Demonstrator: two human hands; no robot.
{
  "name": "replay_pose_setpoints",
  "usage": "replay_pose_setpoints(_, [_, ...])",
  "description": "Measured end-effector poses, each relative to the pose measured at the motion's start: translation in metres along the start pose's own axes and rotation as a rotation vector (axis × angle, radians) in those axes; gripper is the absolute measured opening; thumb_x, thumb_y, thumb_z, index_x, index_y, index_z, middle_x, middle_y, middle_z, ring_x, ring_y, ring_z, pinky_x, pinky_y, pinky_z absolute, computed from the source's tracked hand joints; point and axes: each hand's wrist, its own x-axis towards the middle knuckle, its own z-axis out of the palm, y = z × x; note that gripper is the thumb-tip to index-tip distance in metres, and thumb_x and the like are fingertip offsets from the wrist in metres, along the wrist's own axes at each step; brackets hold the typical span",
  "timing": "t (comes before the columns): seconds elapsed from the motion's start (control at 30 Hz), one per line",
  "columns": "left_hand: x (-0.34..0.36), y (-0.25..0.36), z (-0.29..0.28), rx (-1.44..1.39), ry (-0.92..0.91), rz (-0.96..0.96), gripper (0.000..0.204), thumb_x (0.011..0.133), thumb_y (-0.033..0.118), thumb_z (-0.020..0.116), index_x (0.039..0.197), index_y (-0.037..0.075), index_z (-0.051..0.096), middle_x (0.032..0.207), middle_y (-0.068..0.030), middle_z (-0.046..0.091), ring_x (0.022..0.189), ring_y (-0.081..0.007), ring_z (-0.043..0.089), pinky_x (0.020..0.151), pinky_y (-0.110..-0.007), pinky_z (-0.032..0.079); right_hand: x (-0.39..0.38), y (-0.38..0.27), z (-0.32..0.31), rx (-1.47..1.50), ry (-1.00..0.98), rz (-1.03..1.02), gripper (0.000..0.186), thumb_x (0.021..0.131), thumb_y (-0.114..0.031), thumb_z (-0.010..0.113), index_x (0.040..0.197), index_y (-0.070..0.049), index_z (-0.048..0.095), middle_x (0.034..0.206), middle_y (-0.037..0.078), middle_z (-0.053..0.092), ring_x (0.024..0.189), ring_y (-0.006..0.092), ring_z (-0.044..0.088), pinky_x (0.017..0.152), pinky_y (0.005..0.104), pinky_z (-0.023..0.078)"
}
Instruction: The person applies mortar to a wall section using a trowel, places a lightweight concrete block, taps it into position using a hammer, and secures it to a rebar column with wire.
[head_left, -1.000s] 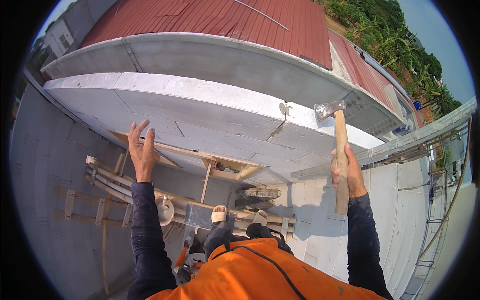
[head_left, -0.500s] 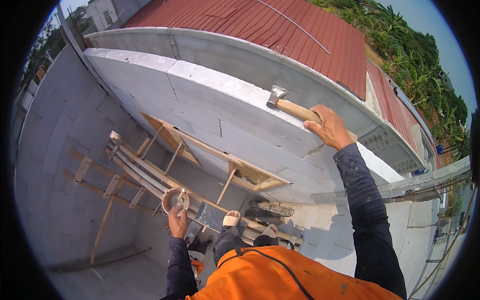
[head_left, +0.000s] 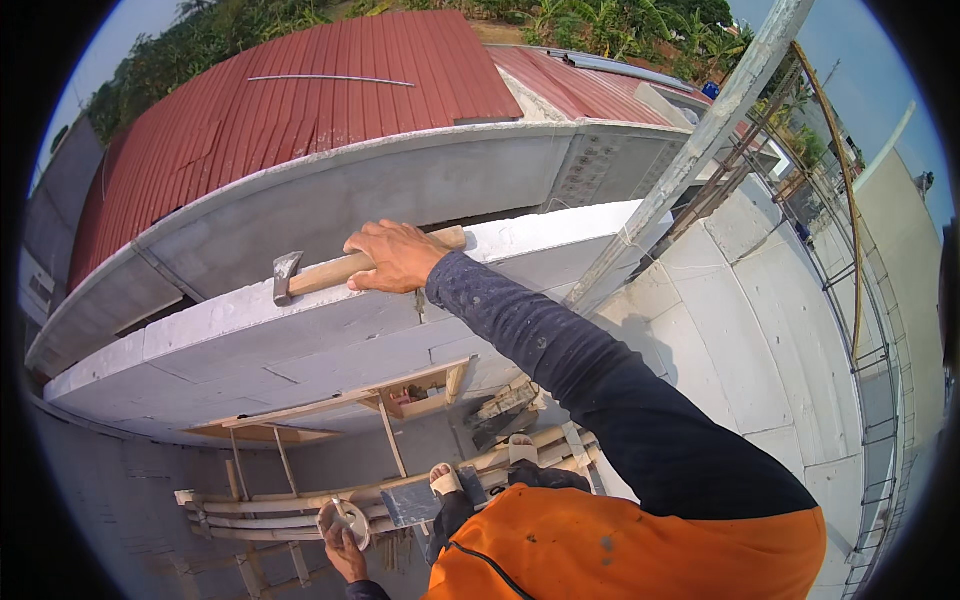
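A hatchet [head_left: 325,273] with a pale wooden handle and a worn steel head lies along the top of the block wall [head_left: 230,325]. My right hand [head_left: 398,258] is over the handle, its fingers closed round it. Low down to the left, my left hand [head_left: 345,553] grips the side of a small round bucket [head_left: 336,518]. Something whitish shows inside the bucket, too unclear to name. My sandalled feet stand by a dark board [head_left: 408,502] on bamboo poles.
Bamboo scaffold poles [head_left: 262,520] run along the wall, above a drop to the floor. Wooden frames [head_left: 300,408] sit in the wall's openings. To the right rise a slanting grey post [head_left: 700,150] and steel rebar [head_left: 835,220]. A red metal roof [head_left: 330,120] lies beyond the wall.
My view has swung to the right, bringing the grey post and rebar closer to the middle. My right hand stays on the hatchet at the wall top; my left still holds the bucket.
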Motion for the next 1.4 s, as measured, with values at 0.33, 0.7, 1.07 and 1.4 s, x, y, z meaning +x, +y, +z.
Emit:
replay_pose_setpoints(0.33, [0.048, 0.159, 0.073, 0.419, -0.1, 0.304, 0.035, 0.099, 0.021, 0.07, 0.128, 0.002, 0.07, 0.134, -0.02, 0.068, 0.137, -0.04, 0.055, 0.115, -0.049, 0.041, -0.045, 0.008, 0.001, 0.124, 0.37, -0.025, 0.071, 0.095, -0.063, 0.069, 0.138, -0.007, 0.064, 0.13, 0.014, 0.065, 0.127, 0.0312, 0.057, 0.112, 0.0474, 0.046])
replay_pose_setpoints(0.7, [0.023, 0.486, 0.339, 0.096, -0.635, 0.669, 0.035, 0.102, 0.022, 0.068, 0.129, 0.001, 0.072, 0.123, -0.0175, 0.074, 0.12, -0.0307, 0.069, 0.106, -0.042, 0.05, -0.353, 0.152, -0.064, 0.281, 0.988, 0.523, 0.026, 0.103, -0.029, 0.069, 0.103, -0.003, 0.073, 0.094, 0.013, 0.073, 0.088, 0.0326, 0.071, 0.079, 0.0401, 0.055])
replay_pose_setpoints(1.07, [0.091, 0.672, 0.589, -0.041, -1.038, 0.648, 0.036, 0.109, 0.022, 0.055, 0.136, 0.001, 0.068, 0.123, -0.0094, 0.076, 0.115, -0.0186, 0.07, 0.099, -0.036, 0.054, -0.381, 0.359, -0.151, 0.654, 1.07, 0.823, 0.042, 0.102, -0.024, 0.066, 0.138, -0.002, 0.065, 0.103, 0.012, 0.078, 0.09, 0.0162, 0.071, 0.077, 0.0344, 0.057])
replay_pose_setpoints(1.4, [0.097, 0.737, 0.716, 0.341, -1.401, 0.667, 0.048, 0.105, 0.028, 0.066, 0.15, 0.011, 0.06, 0.141, -0.0092, 0.068, 0.131, -0.0231, 0.061, 0.109, -0.042, 0.05, -0.379, 0.369, -0.206, -0.018, 0.99, 0.776, 0.039, 0.099, -0.029, 0.07, 0.137, -0.017, 0.068, 0.1, 0.02, 0.077, 0.092, 0.0414, 0.074, 0.082, 0.05, 0.056])
